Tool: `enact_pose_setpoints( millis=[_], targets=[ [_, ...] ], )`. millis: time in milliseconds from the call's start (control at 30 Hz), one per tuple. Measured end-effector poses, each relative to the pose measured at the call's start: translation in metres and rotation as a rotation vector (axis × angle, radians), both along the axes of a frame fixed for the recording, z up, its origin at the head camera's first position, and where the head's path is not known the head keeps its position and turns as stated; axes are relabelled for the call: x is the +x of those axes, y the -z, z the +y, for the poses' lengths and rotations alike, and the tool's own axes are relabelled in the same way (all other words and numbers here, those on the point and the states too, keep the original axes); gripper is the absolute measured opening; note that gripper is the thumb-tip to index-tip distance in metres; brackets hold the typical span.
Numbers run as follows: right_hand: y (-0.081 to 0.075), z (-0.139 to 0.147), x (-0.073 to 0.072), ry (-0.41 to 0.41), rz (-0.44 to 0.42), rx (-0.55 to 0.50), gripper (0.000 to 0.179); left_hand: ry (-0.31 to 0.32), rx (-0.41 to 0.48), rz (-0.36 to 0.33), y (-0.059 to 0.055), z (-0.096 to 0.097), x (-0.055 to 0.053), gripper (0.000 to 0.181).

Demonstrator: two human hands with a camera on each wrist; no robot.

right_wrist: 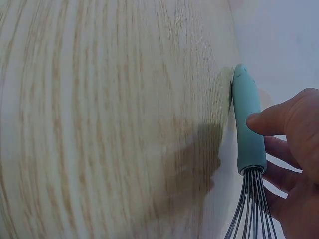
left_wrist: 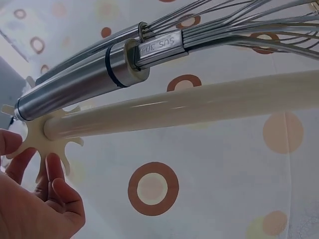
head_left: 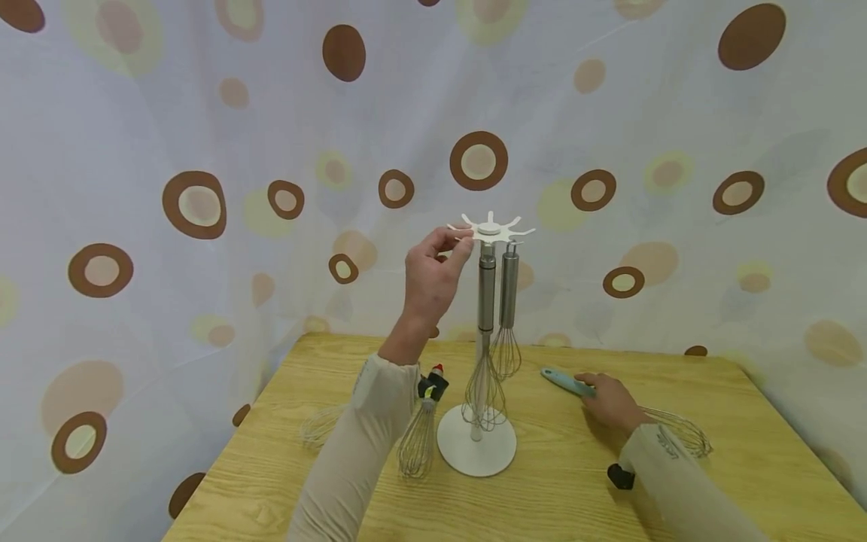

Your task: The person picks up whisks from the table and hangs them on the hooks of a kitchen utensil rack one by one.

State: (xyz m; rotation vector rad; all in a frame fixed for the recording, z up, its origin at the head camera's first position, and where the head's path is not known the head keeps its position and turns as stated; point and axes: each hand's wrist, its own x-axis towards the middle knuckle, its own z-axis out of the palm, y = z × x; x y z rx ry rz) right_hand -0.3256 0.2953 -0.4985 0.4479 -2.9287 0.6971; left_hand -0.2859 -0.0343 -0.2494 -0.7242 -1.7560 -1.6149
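Observation:
A white stand (head_left: pixel 489 228) with several hooked arms around its top rises from a round base. My left hand (head_left: pixel 433 275) pinches one arm of that top; in the left wrist view its fingers (left_wrist: pixel 65 194) curl at the arms. Two steel-handled whisks hang from the stand, a nearer whisk (head_left: pixel 486 293) and a farther whisk (head_left: pixel 510 290). At the right, my right hand (head_left: pixel 612 403) grips a whisk by its light blue handle (right_wrist: pixel 246 119), thumb on one side and fingers behind. The handle lies close over the table, and its wires (head_left: pixel 684 429) stick out past the sleeve.
Left of the base lies another whisk (head_left: pixel 416 444), a red tip showing near the black piece by my left sleeve. Wires of one more whisk (head_left: pixel 321 425) show behind that sleeve. A patterned curtain (head_left: pixel 609 113) hangs behind the wooden table (head_left: pixel 555 497).

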Motion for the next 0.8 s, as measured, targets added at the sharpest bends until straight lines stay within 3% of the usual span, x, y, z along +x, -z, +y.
enact_pose_setpoints(
  millis=[333,800],
  targets=[
    [0.004,0.001,-0.004,-0.001,-0.003,0.004,0.045,-0.001,0.012,-0.032,-0.001,0.002,-0.003,0.018],
    [0.009,-0.011,0.003,-0.027,-0.003,0.124,0.038,-0.014,0.014,-0.067,-0.002,0.003,-0.003,0.018]
  ],
)
